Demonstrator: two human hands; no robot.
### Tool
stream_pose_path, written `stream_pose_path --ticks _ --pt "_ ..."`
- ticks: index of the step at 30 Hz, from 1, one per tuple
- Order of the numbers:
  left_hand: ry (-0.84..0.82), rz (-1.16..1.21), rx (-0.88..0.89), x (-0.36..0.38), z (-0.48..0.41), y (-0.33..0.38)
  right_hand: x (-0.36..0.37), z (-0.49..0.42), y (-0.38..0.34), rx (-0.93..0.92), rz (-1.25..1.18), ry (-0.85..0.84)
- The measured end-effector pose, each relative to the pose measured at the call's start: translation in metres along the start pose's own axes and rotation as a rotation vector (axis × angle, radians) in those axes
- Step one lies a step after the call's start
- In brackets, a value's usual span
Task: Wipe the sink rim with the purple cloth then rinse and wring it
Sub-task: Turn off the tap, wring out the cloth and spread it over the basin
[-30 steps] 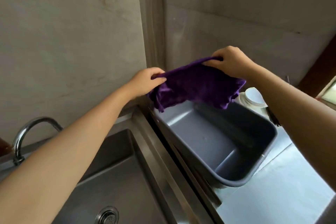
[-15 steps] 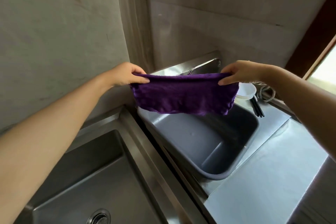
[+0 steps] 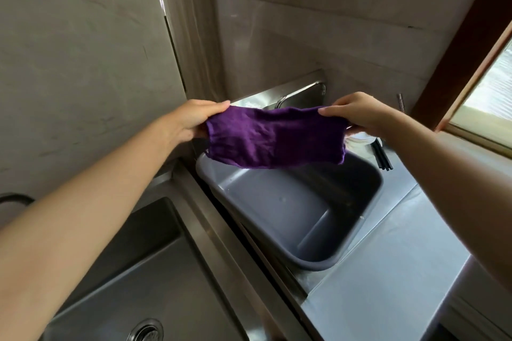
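Above the grey tub (image 3: 318, 230), the purple cloth (image 3: 274, 137) hangs stretched flat in the air, its top edge pinched at either corner: left hand (image 3: 194, 119) closed on the left corner, right hand (image 3: 357, 115) closed on the right. Left of the tub lies the steel sink (image 3: 155, 271), drain (image 3: 145, 331) down in its basin, and nothing touches its rim (image 3: 221, 252). Looks to me like the cloth is being opened out, either ahead of wiping or after the wring; I can't tell which. If wiping is next, it calls for bunching the cloth into one hand and bringing it down left onto that rim.
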State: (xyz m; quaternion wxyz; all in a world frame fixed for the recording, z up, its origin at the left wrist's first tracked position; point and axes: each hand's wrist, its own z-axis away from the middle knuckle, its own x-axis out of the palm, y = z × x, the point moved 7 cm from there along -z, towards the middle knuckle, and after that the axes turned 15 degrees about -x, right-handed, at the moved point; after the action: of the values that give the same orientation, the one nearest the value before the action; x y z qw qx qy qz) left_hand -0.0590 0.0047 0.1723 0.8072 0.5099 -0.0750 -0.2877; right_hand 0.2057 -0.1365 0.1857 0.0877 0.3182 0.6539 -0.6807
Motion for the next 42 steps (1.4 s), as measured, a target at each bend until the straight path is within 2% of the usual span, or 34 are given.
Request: stream_pose_path --ticks 4,8,11,15,16,19,23,25,27,31,35,38,42 --pt "-0.034 0.006 -0.098 0.058 0.011 0.011 0.04 0.002 -0.032 0.008 -0.214 0.011" --pt "-0.154 -0.062 -0.1 0.096 0.021 0.024 0.071 0.01 -0.075 -0.017 -0.499 -0.219" --pt "-0.241 -0.047 -0.028 0.096 0.024 0.032 0.058 0.01 -0.083 -0.103 -0.37 -0.311" --pt "-0.28 -0.103 0.074 0.086 0.027 0.04 0.015 -0.005 -0.064 -0.256 -0.066 -0.181" --pt "-0.292 -0.147 0.093 0.086 0.029 0.042 0.016 -0.006 -0.056 -0.28 0.0 -0.235" --pt "-0.329 -0.31 0.132 0.083 0.034 0.047 0.045 0.0 -0.034 -0.271 0.002 -0.496" --pt "-0.392 -0.531 0.142 0.078 0.036 0.043 0.054 -0.012 -0.033 -0.361 0.087 -0.405" --pt "-0.4 -0.579 0.143 0.073 0.034 0.039 0.061 -0.016 -0.031 -0.365 0.14 -0.455" --pt "-0.362 -0.637 0.144 0.065 0.027 0.034 0.066 -0.018 -0.024 -0.336 0.125 -0.514" --pt "-0.205 -0.661 0.135 0.047 0.005 0.018 0.062 -0.033 -0.01 -0.298 0.167 -0.512" --pt "-0.092 -0.803 0.2 0.056 -0.017 0.002 0.086 -0.043 -0.001 -0.276 0.612 -0.71" --pt "0.066 -0.836 0.226 0.052 -0.039 -0.003 0.099 -0.062 0.001 -0.327 0.738 -0.572" --pt "0.311 -0.929 0.315 0.047 -0.056 -0.009 0.11 -0.08 0.025 -0.358 0.451 -0.217"
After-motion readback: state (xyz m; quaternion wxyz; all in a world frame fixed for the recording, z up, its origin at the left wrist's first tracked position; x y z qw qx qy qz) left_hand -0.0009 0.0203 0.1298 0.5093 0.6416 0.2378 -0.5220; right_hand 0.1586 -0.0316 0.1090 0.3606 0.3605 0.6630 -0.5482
